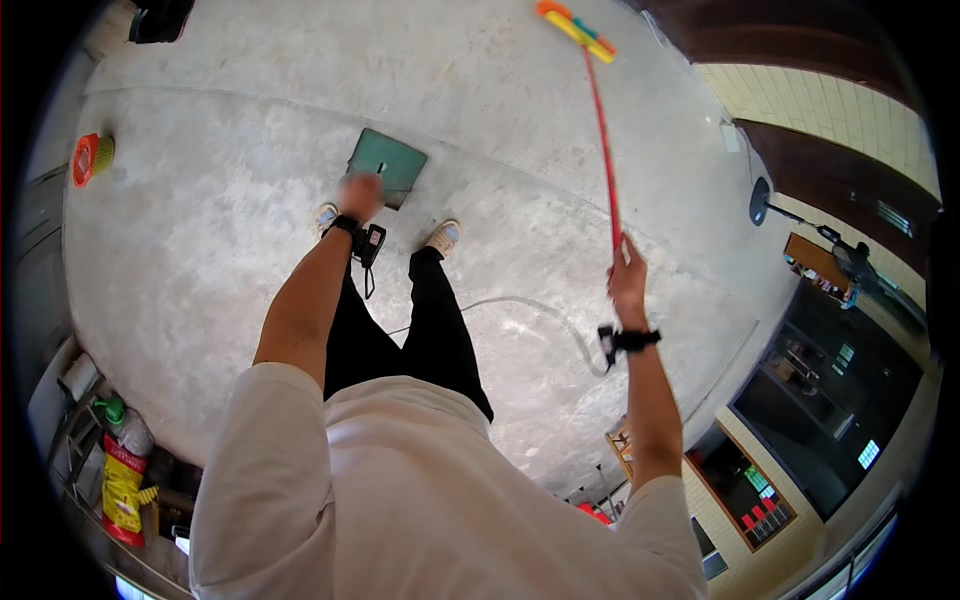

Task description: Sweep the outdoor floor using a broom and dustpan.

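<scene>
My right hand (628, 281) grips the red stick (604, 142) of a broom. At the far end of it, the broom head (576, 31) is yellow with orange and teal bristles, near the top edge of the view. My left hand (361, 199), blurred, is in front of my feet above a green dustpan (397, 161) on the floor. Its fist seems closed on the dustpan's handle, which is seen nearly end-on and mostly hidden. Black straps with small devices circle both wrists.
Around my shoes (444, 237) is a grey concrete floor (510, 202). A basket with an orange rim (91, 159) stands at the left. Behind me runs a cable (555, 311). A yellow and red sack (124, 487) lies lower left; a standing fan (847, 259) is at right.
</scene>
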`<state>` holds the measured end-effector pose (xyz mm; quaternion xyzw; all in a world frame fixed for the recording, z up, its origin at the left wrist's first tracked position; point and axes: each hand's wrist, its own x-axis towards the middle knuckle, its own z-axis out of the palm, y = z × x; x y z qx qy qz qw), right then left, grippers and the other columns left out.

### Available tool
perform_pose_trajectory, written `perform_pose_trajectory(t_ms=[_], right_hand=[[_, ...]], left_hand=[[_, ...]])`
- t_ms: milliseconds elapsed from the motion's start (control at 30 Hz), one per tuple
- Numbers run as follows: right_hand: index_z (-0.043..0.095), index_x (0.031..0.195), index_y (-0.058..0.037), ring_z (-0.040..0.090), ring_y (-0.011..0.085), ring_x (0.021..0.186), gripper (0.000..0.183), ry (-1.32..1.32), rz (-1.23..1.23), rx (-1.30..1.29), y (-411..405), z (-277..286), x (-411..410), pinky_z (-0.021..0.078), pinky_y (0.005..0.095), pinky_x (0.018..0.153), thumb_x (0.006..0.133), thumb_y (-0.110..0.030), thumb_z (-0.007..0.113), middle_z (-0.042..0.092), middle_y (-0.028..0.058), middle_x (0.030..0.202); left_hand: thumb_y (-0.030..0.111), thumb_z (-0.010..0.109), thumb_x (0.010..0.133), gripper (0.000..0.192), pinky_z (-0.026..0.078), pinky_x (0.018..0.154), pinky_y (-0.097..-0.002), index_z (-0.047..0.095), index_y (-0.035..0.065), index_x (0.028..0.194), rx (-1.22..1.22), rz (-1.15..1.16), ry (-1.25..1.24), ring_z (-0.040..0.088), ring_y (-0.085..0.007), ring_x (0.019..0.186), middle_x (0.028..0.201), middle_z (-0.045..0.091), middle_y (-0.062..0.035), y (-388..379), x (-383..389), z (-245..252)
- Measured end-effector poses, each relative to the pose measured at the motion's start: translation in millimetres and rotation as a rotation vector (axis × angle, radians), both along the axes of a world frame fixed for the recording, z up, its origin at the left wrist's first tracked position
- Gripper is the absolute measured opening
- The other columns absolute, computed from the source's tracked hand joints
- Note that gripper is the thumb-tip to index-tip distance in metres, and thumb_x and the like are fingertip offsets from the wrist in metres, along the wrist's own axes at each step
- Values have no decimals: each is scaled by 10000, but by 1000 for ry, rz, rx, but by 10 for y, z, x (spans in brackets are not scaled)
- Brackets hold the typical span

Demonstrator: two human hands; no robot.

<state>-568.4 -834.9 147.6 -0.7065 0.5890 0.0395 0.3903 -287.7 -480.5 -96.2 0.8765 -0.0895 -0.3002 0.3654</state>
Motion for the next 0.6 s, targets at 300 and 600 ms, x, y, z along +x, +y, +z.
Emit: perform_pose_trajectory(t_ms=[300,600], right_hand=[[470,1386,-140,368,97,344,391,-27,49,111,-381,-775,-210,320,276,301,1012,-245,421,376,-30,487],[448,1400,-122,425,72,439,434,121,21,543,1680,432,-2061,341,254,405,994,-267,497,494,5,578]], left_hand=[[298,526,884,322,499,678,-424,685,22,834,-54,151,97,645,-343,728,738,658,-169,-687,-775,-309],[211,575,885,226,450,465,-332,681,21,822,-274,238,295,567,-166,482,552,563,-74,-985,-966,-410]])
